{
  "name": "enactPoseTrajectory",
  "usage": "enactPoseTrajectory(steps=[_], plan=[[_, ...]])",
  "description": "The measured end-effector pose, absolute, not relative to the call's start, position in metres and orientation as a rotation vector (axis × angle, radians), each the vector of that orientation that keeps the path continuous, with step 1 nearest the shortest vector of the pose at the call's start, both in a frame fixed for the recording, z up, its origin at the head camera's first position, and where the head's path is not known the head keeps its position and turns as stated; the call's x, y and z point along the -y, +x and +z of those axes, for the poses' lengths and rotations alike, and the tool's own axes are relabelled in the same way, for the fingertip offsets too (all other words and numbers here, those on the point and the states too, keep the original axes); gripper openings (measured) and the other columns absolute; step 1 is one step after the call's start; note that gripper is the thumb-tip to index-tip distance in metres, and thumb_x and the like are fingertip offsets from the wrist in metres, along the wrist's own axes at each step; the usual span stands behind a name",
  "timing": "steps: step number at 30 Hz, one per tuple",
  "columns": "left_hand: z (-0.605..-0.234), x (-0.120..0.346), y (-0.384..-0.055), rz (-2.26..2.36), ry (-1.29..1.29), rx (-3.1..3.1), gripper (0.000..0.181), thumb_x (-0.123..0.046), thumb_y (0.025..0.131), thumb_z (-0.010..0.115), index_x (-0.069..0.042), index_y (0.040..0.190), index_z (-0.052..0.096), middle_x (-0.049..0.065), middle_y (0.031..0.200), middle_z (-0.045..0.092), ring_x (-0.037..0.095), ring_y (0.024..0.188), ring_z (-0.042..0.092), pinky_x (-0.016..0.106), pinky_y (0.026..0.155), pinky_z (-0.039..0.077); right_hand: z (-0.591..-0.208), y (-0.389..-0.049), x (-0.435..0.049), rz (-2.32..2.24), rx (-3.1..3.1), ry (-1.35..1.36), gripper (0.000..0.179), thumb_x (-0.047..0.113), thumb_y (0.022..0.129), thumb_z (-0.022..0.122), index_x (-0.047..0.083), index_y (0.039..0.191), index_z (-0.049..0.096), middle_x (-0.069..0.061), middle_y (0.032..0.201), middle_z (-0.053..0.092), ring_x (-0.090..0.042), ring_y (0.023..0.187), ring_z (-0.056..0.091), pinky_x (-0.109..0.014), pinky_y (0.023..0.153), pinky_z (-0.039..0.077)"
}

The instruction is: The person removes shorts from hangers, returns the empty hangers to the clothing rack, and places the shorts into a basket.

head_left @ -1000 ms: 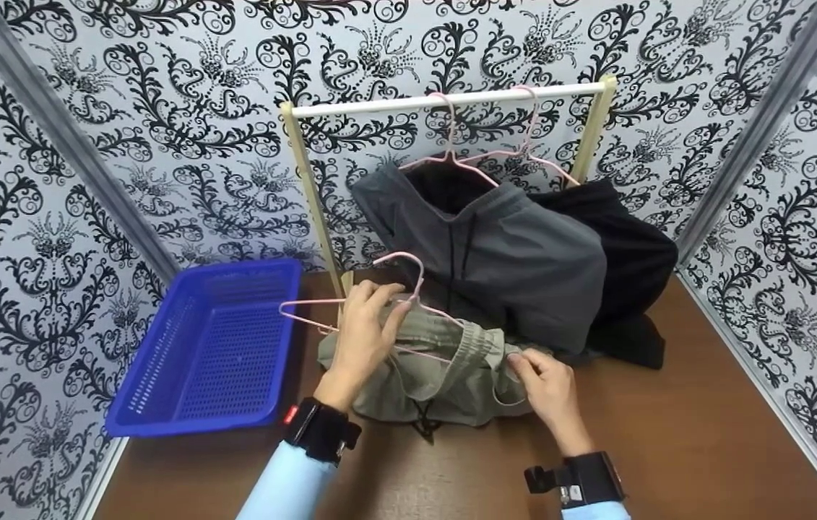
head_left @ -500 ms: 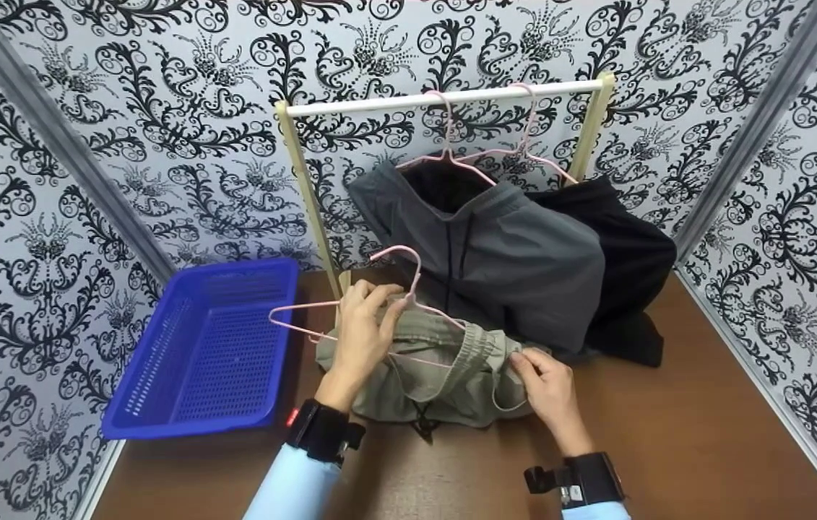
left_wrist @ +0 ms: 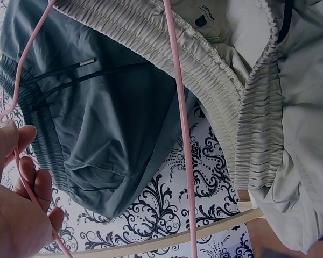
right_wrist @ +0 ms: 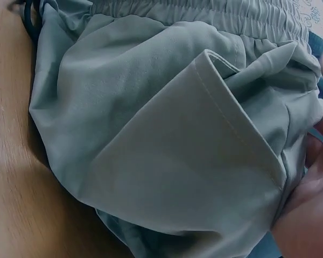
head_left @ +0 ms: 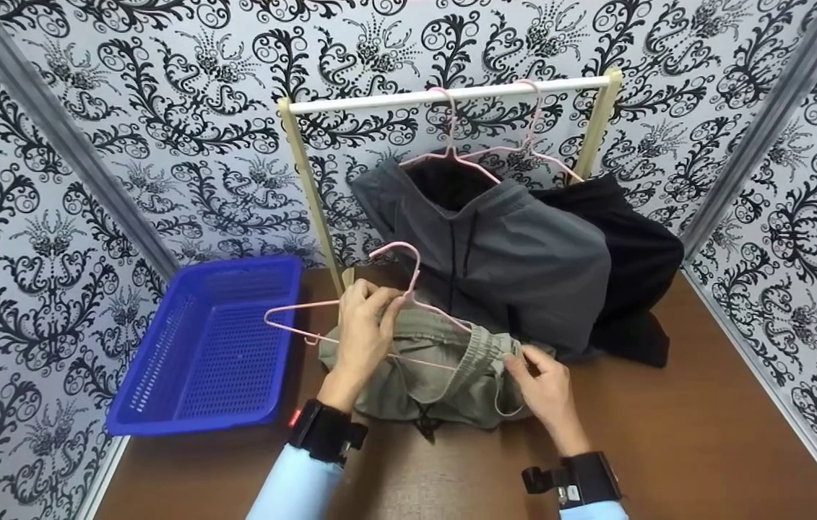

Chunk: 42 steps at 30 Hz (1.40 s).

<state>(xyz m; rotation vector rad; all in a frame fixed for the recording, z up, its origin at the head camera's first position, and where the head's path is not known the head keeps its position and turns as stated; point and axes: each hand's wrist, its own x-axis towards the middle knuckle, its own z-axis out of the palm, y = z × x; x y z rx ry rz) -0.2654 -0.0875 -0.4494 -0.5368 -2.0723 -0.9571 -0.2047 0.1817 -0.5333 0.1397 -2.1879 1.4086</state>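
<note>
Two pinches — left fingers (head_left: 383, 296) hold the pink hanger (left_wrist: 184, 121), right fingers (head_left: 539, 361) the green garment (head_left: 426, 383) on the counter (head_left: 704, 433), right of the basket (head_left: 238, 354); it looks soft, light — best gripped at the elastic waistband (head_left: 479, 355).

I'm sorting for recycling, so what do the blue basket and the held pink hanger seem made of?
Blue basket: smooth plastic, probably, given its molded rim and perforated walls. Held pink hanger: smooth, likely plastic-coated wire, being thin, bent and evenly pink; core hidden.
</note>
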Motion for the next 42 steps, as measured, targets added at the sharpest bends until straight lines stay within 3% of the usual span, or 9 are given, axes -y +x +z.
enactPoseTrajectory(steps=[5,16,27,30,37,42], plan=[[-0.449,0.087,-0.264,-0.969,-0.554,2.066,0.004,-0.012,0.088,0.078,-0.009,0.087,0.075,0.008,0.078,0.052,0.029,0.079,0.051,0.046,0.080,0.040,-0.534,-0.205,-0.181,1.353,2.174,0.145,0.019,0.010,0.089,0.079,0.014,0.074,0.067,0.009,0.071,0.056,-0.003,0.065,0.049,-0.016,0.061,0.039],[-0.450,0.090,-0.265,-0.949,-0.544,2.058,0.006,-0.013,0.089,0.078,-0.009,0.085,0.074,0.009,0.082,0.055,0.030,0.082,0.054,0.046,0.081,0.041,-0.533,-0.208,-0.181,1.331,2.068,0.248,0.030,-0.001,0.090,0.075,0.012,0.065,0.062,0.001,0.070,0.060,-0.003,0.066,0.049,-0.015,0.060,0.039],[-0.449,0.087,-0.262,-0.983,-0.546,2.054,0.004,-0.009,0.088,0.078,-0.009,0.085,0.075,0.008,0.080,0.054,0.029,0.082,0.053,0.046,0.082,0.039,-0.509,-0.192,-0.179,1.318,2.027,0.250,0.026,-0.013,0.086,0.072,-0.002,0.066,0.061,-0.013,0.069,0.061,-0.009,0.064,0.051,-0.013,0.060,0.039],[-0.448,0.088,-0.262,-0.989,-0.556,2.045,0.004,-0.007,0.087,0.078,-0.008,0.085,0.074,0.008,0.081,0.054,0.030,0.082,0.052,0.047,0.084,0.038,-0.502,-0.188,-0.176,1.325,2.017,0.256,0.025,-0.014,0.086,0.072,-0.003,0.066,0.061,-0.013,0.069,0.061,-0.007,0.064,0.051,-0.013,0.060,0.039],[-0.446,0.093,-0.263,-0.966,-0.570,2.017,0.005,-0.006,0.086,0.078,-0.006,0.084,0.073,0.010,0.082,0.054,0.031,0.082,0.052,0.048,0.085,0.037,-0.535,-0.205,-0.188,1.291,2.034,0.217,0.021,-0.005,0.089,0.075,0.005,0.071,0.069,-0.004,0.072,0.064,-0.002,0.065,0.051,-0.013,0.059,0.040],[-0.443,0.097,-0.263,-0.964,-0.567,2.008,0.006,-0.008,0.086,0.078,-0.006,0.084,0.073,0.011,0.082,0.054,0.032,0.083,0.053,0.049,0.087,0.037,-0.537,-0.206,-0.191,1.268,2.058,0.185,0.019,-0.002,0.090,0.074,0.007,0.074,0.070,-0.001,0.073,0.063,-0.001,0.066,0.051,-0.014,0.059,0.040]])
